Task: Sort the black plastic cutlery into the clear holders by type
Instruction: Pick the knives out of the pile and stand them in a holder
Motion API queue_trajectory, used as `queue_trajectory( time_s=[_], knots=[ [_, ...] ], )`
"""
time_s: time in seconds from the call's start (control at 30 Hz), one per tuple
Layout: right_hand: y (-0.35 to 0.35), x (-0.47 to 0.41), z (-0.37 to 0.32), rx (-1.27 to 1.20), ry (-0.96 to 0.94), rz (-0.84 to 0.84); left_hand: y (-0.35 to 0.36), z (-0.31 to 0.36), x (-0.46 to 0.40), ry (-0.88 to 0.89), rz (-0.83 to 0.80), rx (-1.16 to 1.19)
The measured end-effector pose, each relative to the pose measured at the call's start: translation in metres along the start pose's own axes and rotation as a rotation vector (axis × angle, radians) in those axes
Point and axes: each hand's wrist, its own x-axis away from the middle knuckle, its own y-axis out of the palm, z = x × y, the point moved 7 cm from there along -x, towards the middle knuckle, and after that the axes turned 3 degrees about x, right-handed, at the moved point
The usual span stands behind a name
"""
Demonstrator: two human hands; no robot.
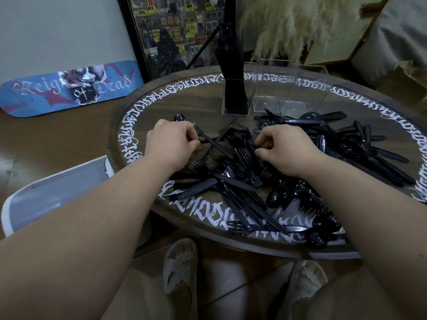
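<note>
Black plastic cutlery (249, 192) lies in a loose heap across the round wooden table (161, 107). My left hand (171, 142) pinches the handle of a black fork (208, 139) at the heap's far left. My right hand (284, 146) curls its fingers round a stack of forks (245, 148) in the middle. Three clear holders stand at the far side: the left holder (234, 98) is packed with upright black cutlery, the middle holder (268, 88) and the right holder (309, 91) look empty. A pile of spoons (346, 135) lies at the right.
A white chair (53, 190) stands left of the table. A skateboard deck (69, 88) leans on the wall at the back left, beside a framed picture (175, 31). Pampas grass (288, 24) rises behind the holders. My slippered feet (180, 266) show below the table edge.
</note>
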Motion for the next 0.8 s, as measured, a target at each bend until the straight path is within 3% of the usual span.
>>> queue_trajectory(
  time_s=[0.53, 0.8],
  knots=[
    [0.0, 0.003, 0.015, -0.01, 0.042, 0.007, -0.006, 0.003, -0.004, -0.032, 0.052, 0.131],
    [-0.018, -0.009, 0.082, 0.179, 0.24, 0.194, 0.013, 0.04, -0.013, 0.068, -0.008, 0.134]
  ],
)
